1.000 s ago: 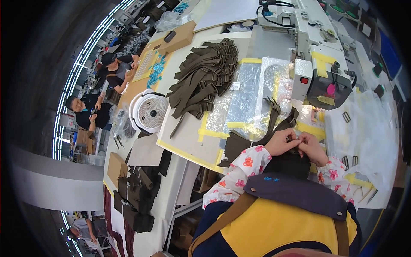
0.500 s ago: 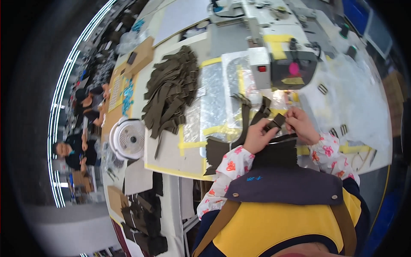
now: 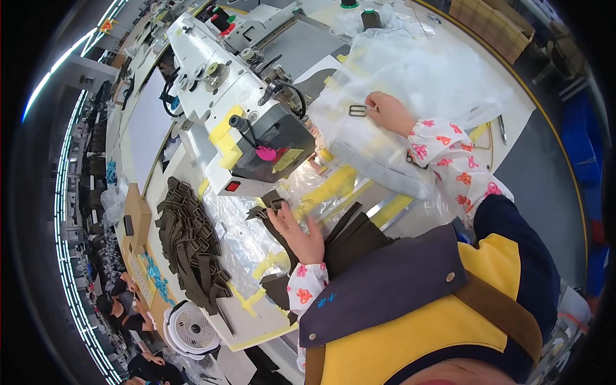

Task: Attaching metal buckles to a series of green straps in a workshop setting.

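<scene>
My right hand [image 3: 391, 114] reaches out over the clear plastic sheeting. Its fingers are pinched together at the edge of a dark tri-glide slide buckle [image 3: 357, 111], which lies flat on the plastic. My left hand [image 3: 301, 237] is open, thumb and fingers apart, with its fingertips against a dark olive webbing strap [image 3: 272, 200] in front of the sewing machine. Dark olive fabric [image 3: 355, 240] lies beside that hand, partly covered by my apron flap.
A white sewing machine [image 3: 215, 96] stands ahead at left. Left of it lies a heap of olive straps with buckles [image 3: 189, 240]. A white fan [image 3: 192, 328] sits at the table's left edge. Thread spools [image 3: 370, 19] stand at the back. Co-workers [image 3: 122, 305] are at far left.
My view has turned to the right. My right hand has left the strap and moved out to a buckle on the plastic. My left hand's fingers have opened beside the strap.
</scene>
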